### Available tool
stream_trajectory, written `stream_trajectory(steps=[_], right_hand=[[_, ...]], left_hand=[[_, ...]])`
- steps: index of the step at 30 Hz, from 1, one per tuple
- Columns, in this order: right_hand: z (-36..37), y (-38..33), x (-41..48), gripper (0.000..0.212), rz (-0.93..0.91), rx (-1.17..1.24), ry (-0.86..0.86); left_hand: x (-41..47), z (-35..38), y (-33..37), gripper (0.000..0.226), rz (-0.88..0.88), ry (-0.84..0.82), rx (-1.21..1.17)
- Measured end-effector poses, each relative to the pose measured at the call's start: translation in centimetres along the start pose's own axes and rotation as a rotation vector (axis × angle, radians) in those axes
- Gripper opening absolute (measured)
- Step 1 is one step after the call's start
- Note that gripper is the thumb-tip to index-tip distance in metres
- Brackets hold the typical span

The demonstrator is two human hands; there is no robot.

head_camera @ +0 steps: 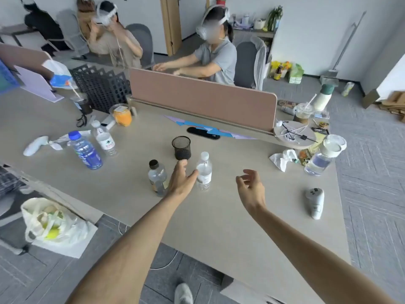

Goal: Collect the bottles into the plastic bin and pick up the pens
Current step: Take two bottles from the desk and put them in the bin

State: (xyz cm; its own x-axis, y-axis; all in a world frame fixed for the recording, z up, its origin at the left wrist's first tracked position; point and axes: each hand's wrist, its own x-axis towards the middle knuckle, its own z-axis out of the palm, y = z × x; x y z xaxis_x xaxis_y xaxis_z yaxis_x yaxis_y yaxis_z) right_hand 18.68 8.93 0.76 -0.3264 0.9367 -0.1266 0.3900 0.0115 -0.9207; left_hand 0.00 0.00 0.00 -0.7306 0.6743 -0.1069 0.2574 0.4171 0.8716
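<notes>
Hands, centre frame: left hand [182, 179] spread, empty, just beside white-capped bottle [204, 172]; right hand [252, 187] loosely curled, empty.

- Bright, even light is filling the room, and the table [241, 216] is reading pale and clean with no hot spots.
- Shadows are falling short and soft, as if lit from above. There is just a faint smudge at the foot of the mesh cup [181, 148] and the clear bottle [204, 172].
- Small highlights are glinting on that bottle's plastic, and the white panel [392, 77] at far right is nearly washing out.
- The wide lens is bending everything: table edges and carpet [372, 172] lines are curving outward, and both forearms are ballooning at the bottom.
- The left hand [180, 181] and right hand [251, 187] are looking slightly soft at the fingertips. The far background is going mushy, and the faces there are blurred over.
</notes>
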Motion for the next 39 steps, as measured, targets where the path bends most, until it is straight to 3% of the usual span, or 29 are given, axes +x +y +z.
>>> stream_trajectory(steps=[9,14,20,29,39], right_hand=[[3.5,3.0,6.4,0.035,0.155,-0.042,0.127],[5.7,3.5,8.4,0.038,0.208,-0.013,0.180],[5.7,3.7,7.8,0.038,0.228,-0.013,0.178],[3.1,2.7,2.3,0.034,0.214,0.042,0.102],[7.6,-1.3,-4.6,0.032,0.012,0.012,-0.196]], left_hand=[[8.7,5.3,-4.1,0.098,-0.116,-0.109,-0.092],[10.5,7.5,-5.8,0.080,-0.112,-0.197,-0.074],[10.3,9.0,-4.5,0.060,-0.154,-0.155,-0.068],[1.7,3.0,-3.2,0.069,-0.161,-0.071,-0.115],[-6.5,-9.5,-3.0,0.061,-0.097,0.168,-0.154]])
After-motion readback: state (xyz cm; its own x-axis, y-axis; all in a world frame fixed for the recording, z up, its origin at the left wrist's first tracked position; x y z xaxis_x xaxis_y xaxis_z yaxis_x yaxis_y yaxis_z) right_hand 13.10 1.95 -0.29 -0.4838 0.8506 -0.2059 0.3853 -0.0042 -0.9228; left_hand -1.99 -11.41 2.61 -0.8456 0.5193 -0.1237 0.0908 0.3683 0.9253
